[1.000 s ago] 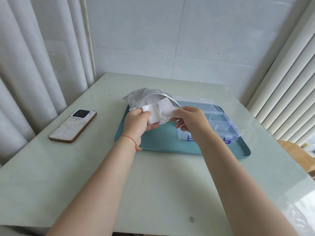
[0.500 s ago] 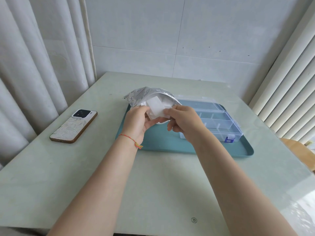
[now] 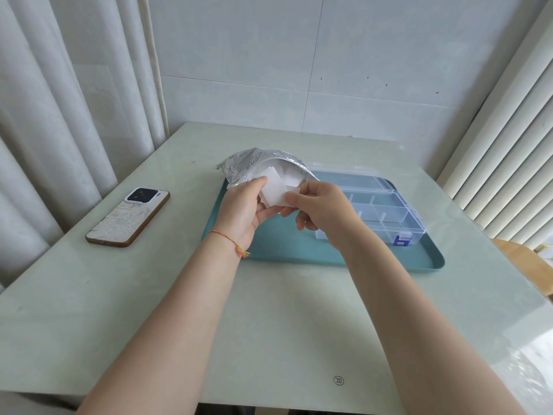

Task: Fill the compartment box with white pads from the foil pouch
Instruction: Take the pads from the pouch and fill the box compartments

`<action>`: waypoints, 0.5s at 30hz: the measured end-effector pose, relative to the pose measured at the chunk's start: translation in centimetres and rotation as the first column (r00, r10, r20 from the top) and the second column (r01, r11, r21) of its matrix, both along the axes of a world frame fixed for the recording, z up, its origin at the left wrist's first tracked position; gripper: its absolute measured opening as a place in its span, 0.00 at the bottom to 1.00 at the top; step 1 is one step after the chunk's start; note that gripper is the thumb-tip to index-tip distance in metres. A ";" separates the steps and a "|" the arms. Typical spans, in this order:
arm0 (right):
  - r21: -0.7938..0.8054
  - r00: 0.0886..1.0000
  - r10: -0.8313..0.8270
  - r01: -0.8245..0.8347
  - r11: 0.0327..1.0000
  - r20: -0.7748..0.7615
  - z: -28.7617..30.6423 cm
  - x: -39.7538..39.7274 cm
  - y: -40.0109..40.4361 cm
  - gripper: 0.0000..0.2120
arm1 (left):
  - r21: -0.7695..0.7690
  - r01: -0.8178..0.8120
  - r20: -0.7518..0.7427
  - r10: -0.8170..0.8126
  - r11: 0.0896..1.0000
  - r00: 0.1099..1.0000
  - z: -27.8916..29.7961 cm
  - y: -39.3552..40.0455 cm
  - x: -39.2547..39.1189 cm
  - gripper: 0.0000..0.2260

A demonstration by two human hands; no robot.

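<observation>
1. Foil pouch (image 3: 257, 163) stands open at the far left of the teal tray (image 3: 299, 247), its mouth facing the person, with white pads (image 3: 273, 191) showing inside and at the opening.
2. A second ago the right hand (image 3: 321, 209) held a pad pulled well clear of the pouch; now both hands are back at the mouth, close together, with a small stack of pads between them.
3. The left hand (image 3: 244, 209) curls under the stack, thumb on its top edge, holding the pads and seemingly the pouch's lip too.
4. The right hand pinches the right edge of the pads with thumb and forefinger; its other fingers are loosely curled underneath.
5. The clear compartment box (image 3: 380, 211) lies open on the right of the tray, just beyond the right hand, and its visible compartments look empty.
6. This reads as gathering or squaring up several pads before carrying them over, so filling seems barely begun.
7. A phone (image 3: 128, 217) lies on the counter (image 3: 269, 324), well left of the tray.
</observation>
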State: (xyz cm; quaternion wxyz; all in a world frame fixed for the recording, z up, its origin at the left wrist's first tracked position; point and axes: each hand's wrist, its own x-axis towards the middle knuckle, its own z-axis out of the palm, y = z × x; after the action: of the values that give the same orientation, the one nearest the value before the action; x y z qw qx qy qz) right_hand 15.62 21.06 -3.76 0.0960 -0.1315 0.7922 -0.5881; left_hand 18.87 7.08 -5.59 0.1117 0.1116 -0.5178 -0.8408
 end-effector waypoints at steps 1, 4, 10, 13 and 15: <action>0.003 1.000 0.001 -0.001 1.000 -0.001 0.0 0.0 0.0 0.11 | -0.006 0.001 0.000 -0.001 1.000 1.000 0.0 0.0 0.0 0.10; 0.013 1.000 0.004 -0.004 1.000 0.003 0.0 0.1 0.1 0.13 | -0.031 0.000 -0.005 0.000 1.000 1.000 0.0 0.1 0.0 0.10; -0.008 0.997 -0.072 0.072 0.997 0.004 0.5 -0.3 1.1 0.08 | 0.038 -0.098 0.016 0.097 0.995 0.995 0.1 -0.3 0.0 0.09; 0.035 0.988 -0.104 0.108 0.994 -0.115 1.2 -0.8 2.0 0.07 | -0.017 -0.073 0.070 0.074 0.997 0.995 0.3 -0.6 0.2 0.08; 0.144 0.980 -0.009 0.038 0.989 -0.197 1.9 -0.5 2.6 0.08 | -0.114 0.025 0.104 -0.013 0.993 0.995 0.4 -0.6 0.6 0.08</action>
State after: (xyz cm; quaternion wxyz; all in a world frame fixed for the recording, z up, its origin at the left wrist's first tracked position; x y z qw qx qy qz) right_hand 15.08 23.62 -1.90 0.0201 -0.1719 0.8404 -0.5136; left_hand 19.42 6.46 -5.14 0.0830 0.1430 -0.5717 -0.8037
